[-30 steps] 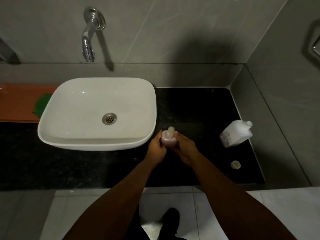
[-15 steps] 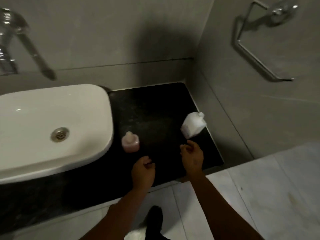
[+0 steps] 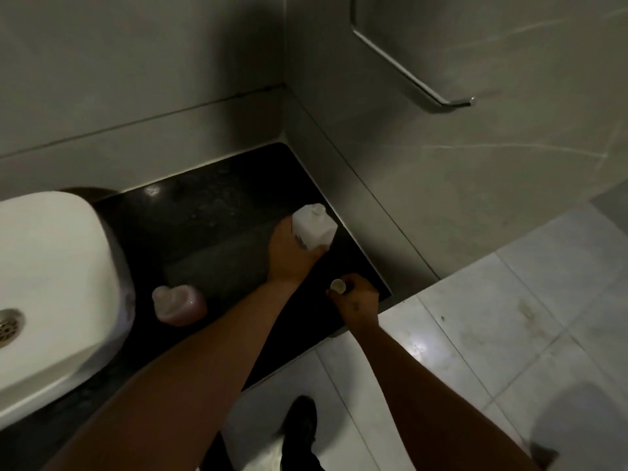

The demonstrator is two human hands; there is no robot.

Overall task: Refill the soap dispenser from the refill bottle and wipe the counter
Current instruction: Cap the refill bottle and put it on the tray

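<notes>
The white refill bottle (image 3: pixel 314 226) stands on the black counter (image 3: pixel 210 215) near the right wall, its neck uncapped. My left hand (image 3: pixel 289 256) is wrapped around the bottle's lower side. My right hand (image 3: pixel 356 299) pinches the small round white cap (image 3: pixel 338 285) near the counter's front right corner. The pink soap dispenser (image 3: pixel 178 304) stands alone beside the basin, blurred, with neither hand on it.
The white basin (image 3: pixel 51 277) fills the left, its drain at the frame edge. A metal towel rail (image 3: pixel 414 79) hangs on the right wall above the counter. Grey wall tiles enclose the corner. Pale floor tiles (image 3: pixel 492 317) and my dark shoe (image 3: pixel 299 426) lie below the counter edge.
Both hands left the soap dispenser and moved right. My left hand took hold of the refill bottle and my right hand picked up the cap. The view swung to the right.
</notes>
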